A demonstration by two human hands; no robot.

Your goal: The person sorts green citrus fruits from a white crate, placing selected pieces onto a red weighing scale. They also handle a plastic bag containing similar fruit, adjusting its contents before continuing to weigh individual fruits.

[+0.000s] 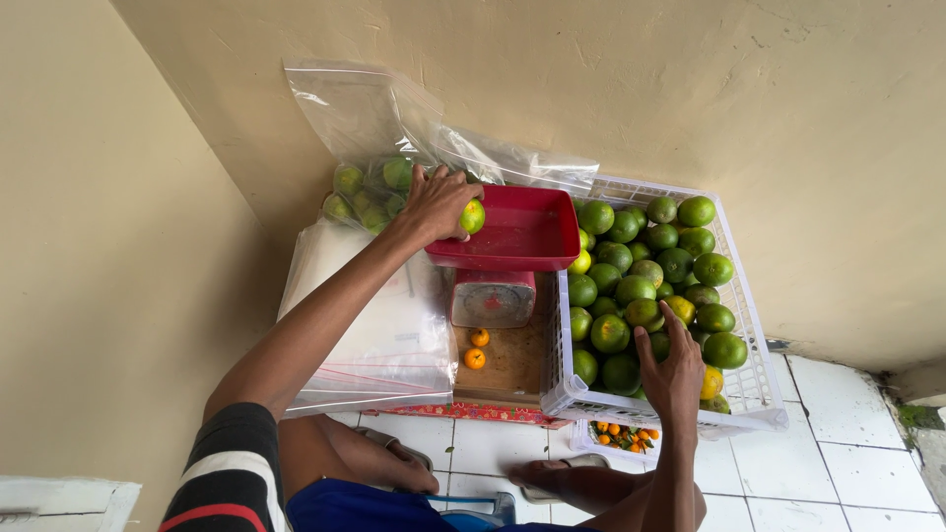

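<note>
Now left hand (437,205) fingers wrap green orange (473,216), above red tray (517,241).

The right hand (675,369) covers the fruit beneath it; the small basket (623,435) of tiny oranges sits half-hidden under the white crate (754,389).

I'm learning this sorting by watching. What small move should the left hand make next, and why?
Probably let the green fruit go: the left hand holds it at the red scale tray edge, beside the clear bag of fruit. The right hand already rests on fruit in the white crate.
</note>
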